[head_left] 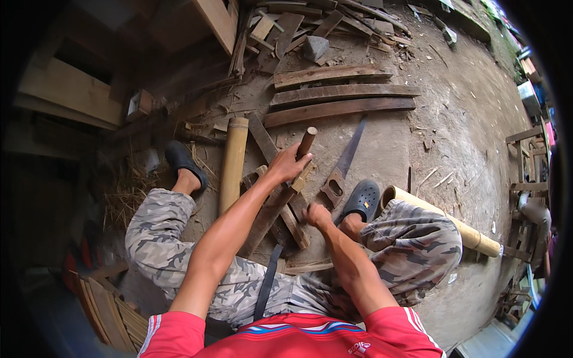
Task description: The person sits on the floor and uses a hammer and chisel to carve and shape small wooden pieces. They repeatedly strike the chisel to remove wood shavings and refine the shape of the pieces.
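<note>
Two hands closed: left [288, 164] grips one wooden stick [305, 145], right [316, 215] fisted on something unseen, beside one handsaw [344, 162]

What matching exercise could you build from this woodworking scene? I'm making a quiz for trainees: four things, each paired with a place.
Things:
1. handsaw
2. grey stone block
3. wooden mallet
4. bamboo pole

Places:
A. in the left hand
B. among scrap boards at the top of the view
C. flat on the ground beside the right shoe
D. lying next to the left foot

Pairs: 1-C, 2-B, 3-A, 4-D
</note>
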Available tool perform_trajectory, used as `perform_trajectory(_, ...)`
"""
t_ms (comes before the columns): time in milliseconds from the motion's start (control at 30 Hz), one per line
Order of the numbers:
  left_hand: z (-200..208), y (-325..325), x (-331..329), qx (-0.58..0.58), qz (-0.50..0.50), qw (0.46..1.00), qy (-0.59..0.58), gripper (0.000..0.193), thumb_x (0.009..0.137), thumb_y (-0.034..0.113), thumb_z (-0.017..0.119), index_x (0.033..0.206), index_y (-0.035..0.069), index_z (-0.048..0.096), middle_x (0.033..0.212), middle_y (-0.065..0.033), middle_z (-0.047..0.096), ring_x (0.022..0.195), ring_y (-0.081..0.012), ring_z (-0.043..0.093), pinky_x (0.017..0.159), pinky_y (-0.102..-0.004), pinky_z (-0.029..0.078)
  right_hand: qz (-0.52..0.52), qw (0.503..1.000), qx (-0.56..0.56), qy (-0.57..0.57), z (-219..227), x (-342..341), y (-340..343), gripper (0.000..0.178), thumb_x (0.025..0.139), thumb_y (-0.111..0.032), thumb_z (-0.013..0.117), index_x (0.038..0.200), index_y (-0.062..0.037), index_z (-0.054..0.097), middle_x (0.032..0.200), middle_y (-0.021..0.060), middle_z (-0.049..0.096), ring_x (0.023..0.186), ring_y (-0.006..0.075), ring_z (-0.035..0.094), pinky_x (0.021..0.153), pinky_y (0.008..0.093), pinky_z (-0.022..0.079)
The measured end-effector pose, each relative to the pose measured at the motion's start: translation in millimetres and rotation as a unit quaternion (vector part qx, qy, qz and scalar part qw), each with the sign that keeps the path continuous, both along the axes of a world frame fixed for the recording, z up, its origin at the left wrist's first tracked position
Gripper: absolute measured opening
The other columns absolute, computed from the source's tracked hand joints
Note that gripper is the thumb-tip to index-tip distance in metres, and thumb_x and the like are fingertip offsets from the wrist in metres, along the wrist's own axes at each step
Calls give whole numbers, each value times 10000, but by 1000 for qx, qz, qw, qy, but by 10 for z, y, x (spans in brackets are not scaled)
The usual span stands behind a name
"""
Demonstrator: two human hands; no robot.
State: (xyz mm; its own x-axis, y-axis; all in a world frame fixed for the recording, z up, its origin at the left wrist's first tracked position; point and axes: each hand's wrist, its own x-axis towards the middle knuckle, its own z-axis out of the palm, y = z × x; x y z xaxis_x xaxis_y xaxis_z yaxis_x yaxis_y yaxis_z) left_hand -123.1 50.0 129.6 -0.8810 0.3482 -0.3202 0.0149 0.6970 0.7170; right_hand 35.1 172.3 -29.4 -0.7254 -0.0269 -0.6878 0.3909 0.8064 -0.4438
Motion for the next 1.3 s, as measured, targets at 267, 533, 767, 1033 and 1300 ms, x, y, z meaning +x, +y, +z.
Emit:
perform_trajectory(267, -99, -70, -14, 3, -3, 1000, -19, 530, 879, 495, 610, 1191, 67, 586, 1069, -189, 675, 1016, -359, 644, 859, -435, 493, 209, 974, 76, 33, 279, 231, -584, 420, 837, -457, 643, 979, -62, 670, 902, 145, 726, 818, 301, 720, 693, 403, 564)
perform_trajectory(533, -430, -410, 74, 85, -24, 996, -6, 534, 917, 507, 581, 1243, 84, 582, 1200, -112, 644, 1089, -257, 623, 905, -382, 483, 136, 988, 70, 17, 111, 294, -653, 236, 854, -248, 545, 955, -65, 656, 870, 162, 721, 812, 299, 720, 684, 396, 561)
perform_trajectory(767, -1272, -1449, 420, 221, 398, 882, -121, 405, 976, 393, 550, 1181, 46, 585, 1091, -68, 660, 956, -158, 636, 790, -329, 503, 164, 986, 10, -17, 269, 176, -452, 369, 861, -344, 538, 980, -34, 699, 925, 202, 705, 888, 354, 693, 778, 433, 548)
perform_trajectory(1033, -1791, -1545, 1151, -75, 374, 909, -169, 452, 900, 365, 640, 1182, 18, 577, 1108, -109, 672, 999, -218, 646, 875, -351, 499, -170, 980, 28, 101, -51, -57, 38, 401, 888, -408, 549, 977, -35, 666, 953, 275, 660, 929, 444, 639, 824, 507, 506)
perform_trajectory(1300, -1489, -1206, 922, 11, 396, 878, -269, 791, 849, 537, 645, 1339, -56, 460, 1316, -248, 536, 1238, -344, 507, 1037, -411, 400, -424, 797, -255, 346, 547, -1067, 316, 449, 1008, -418, 475, 1128, 0, 589, 955, 128, 678, 936, 217, 631, 854, 341, 479)
